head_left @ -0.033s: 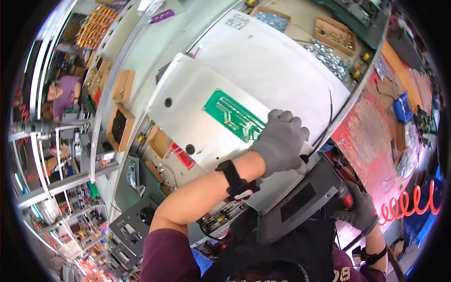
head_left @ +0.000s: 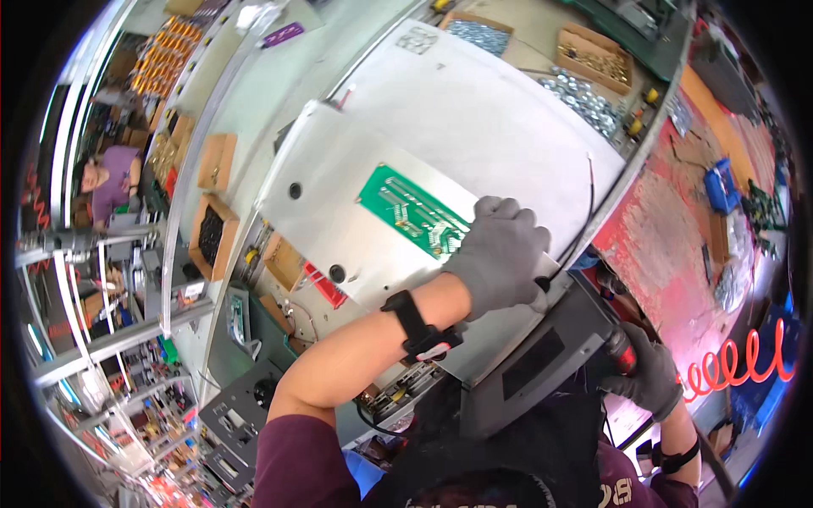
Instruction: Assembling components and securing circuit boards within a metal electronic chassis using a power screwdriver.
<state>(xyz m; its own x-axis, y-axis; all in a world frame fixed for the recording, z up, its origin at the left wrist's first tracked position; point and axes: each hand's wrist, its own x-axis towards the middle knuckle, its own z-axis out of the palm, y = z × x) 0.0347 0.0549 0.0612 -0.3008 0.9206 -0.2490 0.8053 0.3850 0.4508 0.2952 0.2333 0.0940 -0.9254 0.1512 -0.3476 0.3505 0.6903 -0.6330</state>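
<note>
My left hand (head_left: 501, 258), in a grey glove, lies over the near right end of a green circuit board (head_left: 383, 200). Its fingers are curled, and whatever they hold is hidden beneath. The board rests flat on a bare metal plate (head_left: 334, 182) with dark round holes. At the lower right, my right hand (head_left: 650, 377), also gloved, grips a power screwdriver (head_left: 624, 352) with a red collar, apart from the plate. Between my hands, close to my body, a dark grey panel (head_left: 508, 406) with a rectangular black window stands tilted against the plate's near edge.
A larger white metal sheet (head_left: 491, 110) extends behind the plate. Loose metal fasteners (head_left: 584, 100) and open boxes of small parts (head_left: 597, 59) sit at the far right. A red coiled hose (head_left: 737, 364) hangs at right. Another person (head_left: 114, 182) is at far left.
The view has shifted slightly, so the board and plate appear a little farther left. Both hands keep the same pose.
</note>
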